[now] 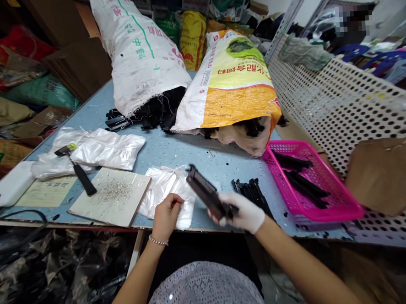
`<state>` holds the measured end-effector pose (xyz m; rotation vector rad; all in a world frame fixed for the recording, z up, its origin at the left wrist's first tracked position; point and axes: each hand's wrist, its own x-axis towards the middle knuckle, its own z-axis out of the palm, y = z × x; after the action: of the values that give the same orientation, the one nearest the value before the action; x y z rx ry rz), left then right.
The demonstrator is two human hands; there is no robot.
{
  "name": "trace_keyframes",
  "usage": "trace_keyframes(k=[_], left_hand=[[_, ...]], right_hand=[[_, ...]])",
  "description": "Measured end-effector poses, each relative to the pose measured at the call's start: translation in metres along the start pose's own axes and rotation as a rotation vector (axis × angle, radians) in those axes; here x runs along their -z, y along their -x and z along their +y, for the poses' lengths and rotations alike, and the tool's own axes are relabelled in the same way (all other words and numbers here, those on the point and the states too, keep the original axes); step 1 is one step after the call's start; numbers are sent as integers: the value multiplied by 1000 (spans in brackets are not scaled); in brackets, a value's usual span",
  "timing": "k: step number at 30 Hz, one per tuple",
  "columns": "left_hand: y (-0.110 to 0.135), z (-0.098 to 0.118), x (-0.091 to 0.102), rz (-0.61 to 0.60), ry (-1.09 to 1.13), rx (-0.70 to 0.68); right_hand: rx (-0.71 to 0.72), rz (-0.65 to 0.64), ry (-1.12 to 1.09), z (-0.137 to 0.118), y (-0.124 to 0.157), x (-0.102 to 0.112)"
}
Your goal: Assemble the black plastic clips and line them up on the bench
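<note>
My right hand (239,212), in a white glove, grips a long black plastic part (205,188) and holds it tilted above the table's front edge. My bare left hand (167,214) has its fingers curled and pinched at the stack of clear plastic bags (162,184); the fingertips seem to have hold of a bag. More black parts (252,195) lie side by side just right of my gloved hand. A pink basket (334,214) beyond them contains several similar black parts (304,187).
Two large woven sacks, one white (145,50) and one yellow-and-white (241,94), spill black parts at the back. A hammer (82,177) lies across a white board (106,208), near folded plastic bags (106,148). A perforated panel (310,104) borders the right side.
</note>
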<state>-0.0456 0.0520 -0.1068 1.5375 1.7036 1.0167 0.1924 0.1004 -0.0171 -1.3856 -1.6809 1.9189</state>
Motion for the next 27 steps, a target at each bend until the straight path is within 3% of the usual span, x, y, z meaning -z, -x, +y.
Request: trace_keyframes(k=[2, 5, 9, 13, 16, 22, 27], left_hand=[[1, 1, 2, -2, -17, -54], [1, 2, 8, 28, -65, -106], [-2, 4, 15, 45, -135, -159], [-5, 6, 24, 2, -176, -224], [-5, 5, 31, -63, -185, -228], [-5, 3, 33, -117, -167, -206], [1, 9, 33, -67, -196, -291]], right_hand=[[-143, -159, -514, 28, 16, -25], [-314, -245, -939, 62, 23, -45], [-336, -321, -1094, 74, 16, -44], [-349, -461, -1316, 67, 5, -43], [-329, -468, -1429, 60, 0, -46], [-291, -436, -1401, 54, 5, -55], [-399, -546, -1394, 66, 1, -61]])
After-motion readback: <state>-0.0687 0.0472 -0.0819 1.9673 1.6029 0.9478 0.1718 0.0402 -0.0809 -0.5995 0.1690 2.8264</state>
